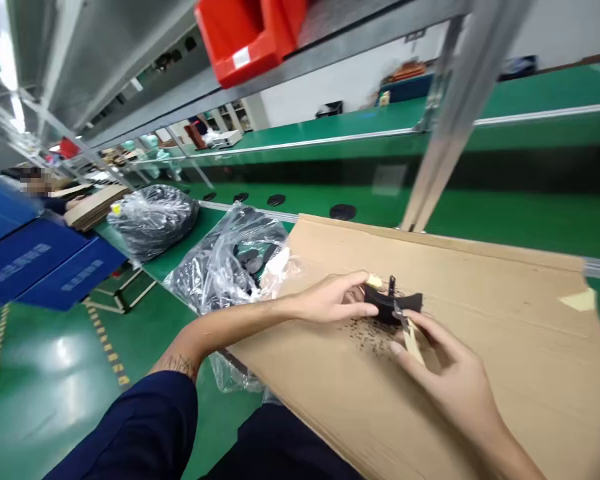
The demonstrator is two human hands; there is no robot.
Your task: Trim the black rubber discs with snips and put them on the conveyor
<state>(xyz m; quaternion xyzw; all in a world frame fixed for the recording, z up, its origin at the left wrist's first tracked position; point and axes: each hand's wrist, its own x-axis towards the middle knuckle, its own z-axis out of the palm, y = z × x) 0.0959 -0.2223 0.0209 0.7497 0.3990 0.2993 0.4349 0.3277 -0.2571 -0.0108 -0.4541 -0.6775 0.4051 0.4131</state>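
Observation:
A curved black part (387,307), probably moulded plastic, has a short stub rising from its middle. My left hand (343,299) grips its left end between thumb and fingers; something pale yellow covers one fingertip. From the other side, my right hand (443,363) is closed around a small pair of nippers (409,333) with cream handles. Their dark jaws touch, or nearly touch, the middle of the black part. Beneath lie many small black scraps (367,333), scattered over a flat cardboard sheet (505,373).
Left of the cardboard, an open clear bag (225,260) contains dark parts. A tied, full bag (153,217) stands farther left, near blue boxes (45,260). A metal post (455,127) rises behind the cardboard. Overhead, a red bin (250,40) sits on a shelf. Another person sits at far left.

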